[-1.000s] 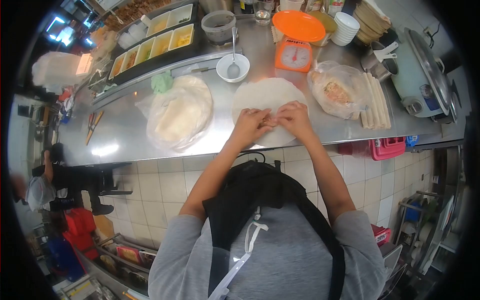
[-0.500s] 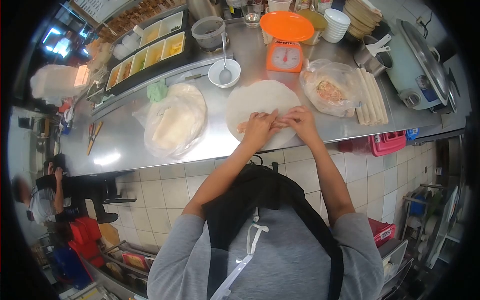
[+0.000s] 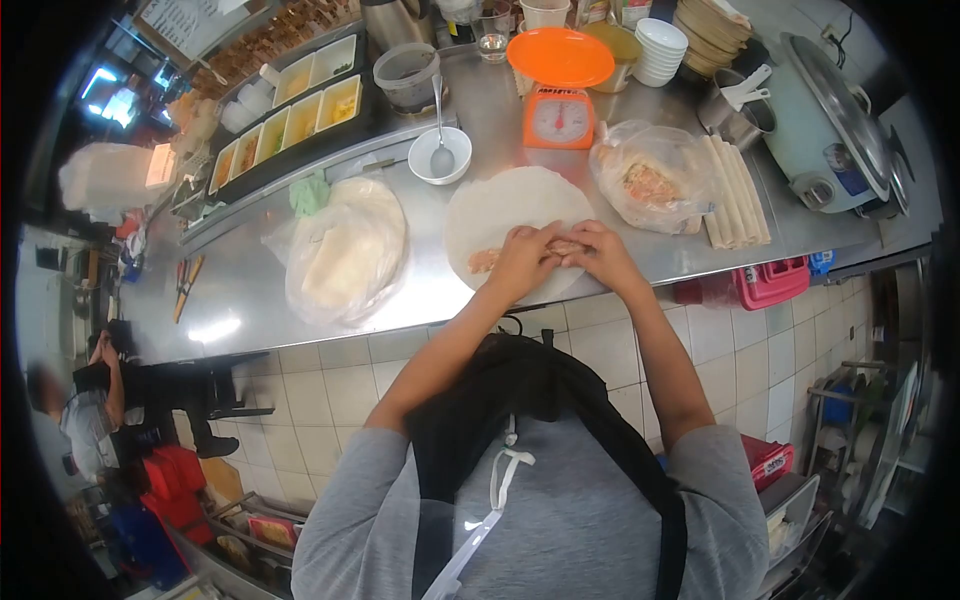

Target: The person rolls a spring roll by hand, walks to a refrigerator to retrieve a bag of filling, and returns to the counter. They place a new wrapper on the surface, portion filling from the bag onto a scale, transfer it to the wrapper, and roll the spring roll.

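Note:
A round white dough sheet (image 3: 515, 205) lies flat on the steel counter in front of me. Across its near half runs a strip of pinkish minced filling (image 3: 484, 261). My left hand (image 3: 524, 260) is over the middle of the strip, its fingers bent and pressed on the filling. At the right end, my right hand (image 3: 603, 252) pinches the filling between thumb and fingers; both sets of fingertips nearly meet. Close by on the right is a clear plastic bag of the same-looking filling (image 3: 648, 185), beside several rolled white sticks (image 3: 737, 190).
Left of the sheet sit stacked dough sheets in plastic (image 3: 345, 250) and a white bowl with a spoon (image 3: 440, 157). An orange scale (image 3: 560, 118) stands behind. Scissors (image 3: 187, 288) lie far left. A large cooker (image 3: 835, 140) occupies the right end. Another person (image 3: 95, 400) sits at left.
Both hands have stayed at the filling, fingers shifting slightly; more of the strip's left end shows now. The whole view has shifted a little.

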A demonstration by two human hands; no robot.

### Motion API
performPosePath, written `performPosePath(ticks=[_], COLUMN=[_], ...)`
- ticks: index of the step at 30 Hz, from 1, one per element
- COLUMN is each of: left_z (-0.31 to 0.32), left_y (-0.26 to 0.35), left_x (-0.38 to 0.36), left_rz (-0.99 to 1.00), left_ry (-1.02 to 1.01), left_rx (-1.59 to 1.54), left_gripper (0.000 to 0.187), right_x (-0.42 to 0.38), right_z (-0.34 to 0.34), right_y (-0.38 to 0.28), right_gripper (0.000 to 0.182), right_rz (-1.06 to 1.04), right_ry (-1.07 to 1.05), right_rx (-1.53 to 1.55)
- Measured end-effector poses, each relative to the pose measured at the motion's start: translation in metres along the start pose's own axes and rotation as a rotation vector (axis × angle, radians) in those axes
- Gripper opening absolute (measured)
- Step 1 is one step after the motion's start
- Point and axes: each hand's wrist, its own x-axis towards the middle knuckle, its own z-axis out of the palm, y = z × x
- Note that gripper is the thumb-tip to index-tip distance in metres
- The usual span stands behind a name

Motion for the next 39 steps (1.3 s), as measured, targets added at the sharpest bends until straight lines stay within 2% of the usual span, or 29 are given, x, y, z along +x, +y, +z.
performPosePath(ticks=[1,2,4,8,12,14,16,17,19,21,23,24,25,26,27,28,29,30,31,32,33,34,35,36,39], left_z=[0.0,-0.005,-0.013,0.007,0.008,0.006,0.004,-0.001,-0.023,-0.061,-0.074,-0.075,-0.07,-0.062,-0.063,-0.07,-0.088,-0.097,-0.094,-0.093,-0.094,-0.092,-0.092,-0.09,-0.076], left_y=[-0.004,-0.003,0.0,-0.015,-0.007,0.002,0.007,0.005,-0.007,-0.034,-0.054,-0.06,-0.066,-0.073,-0.068,-0.07,-0.056,-0.049,-0.052,-0.055,-0.058,-0.06,-0.05,-0.042,-0.032], left_x=[-0.002,-0.002,-0.002,-0.004,-0.002,0.0,0.008,0.009,0.008,0.01,0.012,0.013,0.007,-0.003,-0.005,0.005,0.023,0.028,0.022,0.02,0.023,0.021,0.014,0.003,-0.035], left_rz=[0.032,0.033,0.004,0.154,0.065,0.014,-0.065,-0.065,-0.185,-0.302,-0.239,-0.164,-0.163,-0.099,-0.036,-0.032,-0.166,-0.307,-0.312,-0.213,-0.108,-0.108,-0.104,-0.103,-0.085], left_ry=[0.096,0.091,-0.069,-0.016,0.034,0.038,-0.136,-0.136,-0.018,0.004,-0.035,-0.062,-0.056,-0.103,-0.147,-0.137,-0.319,-0.511,-0.511,-0.329,-0.142,-0.138,-0.172,-0.205,-0.202], left_rx=[-0.039,-0.039,-0.095,0.081,0.022,-0.001,0.025,0.024,-0.342,-0.286,-0.224,-0.163,-0.16,0.074,0.307,0.308,0.343,0.368,0.363,0.234,0.11,0.11,-0.057,-0.225,-0.13], left_gripper=[0.04,0.04,0.03,0.023,0.032,0.036,0.047,0.047,0.05,0.047,0.048,0.049,0.049,0.045,0.041,0.041,0.037,0.032,0.032,0.029,0.026,0.026,0.029,0.034,0.039], right_x=[0.0,-0.002,-0.004,-0.004,-0.005,-0.004,-0.005,-0.006,-0.005,0.006,0.028,0.035,0.043,0.051,0.063,0.077,0.087,0.091,0.096,0.1,0.101,0.095,0.086,0.075,0.038], right_z=[0.0,0.001,0.01,0.01,0.002,-0.001,0.0,0.0,-0.007,-0.007,0.0,0.015,0.039,0.053,0.037,0.014,-0.002,0.002,0.007,0.008,0.005,0.005,0.007,0.011,0.031], right_y=[-0.001,-0.003,0.013,0.014,0.004,0.002,0.009,0.011,-0.002,-0.014,-0.02,-0.009,0.011,0.021,-0.002,-0.023,-0.038,-0.033,-0.025,-0.026,-0.026,-0.027,-0.029,-0.027,-0.029], right_gripper=[0.029,0.03,0.03,0.031,0.031,0.033,0.034,0.035,0.035,0.035,0.039,0.039,0.04,0.042,0.042,0.04,0.039,0.039,0.037,0.035,0.035,0.033,0.031,0.031,0.031], right_rz=[0.037,0.077,0.061,-0.002,-0.021,0.027,0.04,0.052,0.105,0.161,-0.101,-0.102,-0.182,-0.261,-0.267,-0.053,0.166,0.167,0.197,0.222,0.215,0.102,-0.008,-0.007,-0.05], right_ry=[0.022,0.041,0.046,0.083,0.109,-0.011,-0.027,-0.043,-0.027,-0.007,0.044,0.042,0.056,0.071,0.073,-0.187,-0.446,-0.454,-0.384,-0.308,-0.305,-0.309,-0.316,-0.326,-0.291], right_rx=[0.139,0.281,0.232,0.117,0.14,0.027,0.022,0.017,0.081,0.159,0.001,0.001,-0.216,-0.435,-0.439,-0.431,-0.416,-0.417,-0.289,-0.165,-0.171,-0.061,0.054,0.056,-0.022])
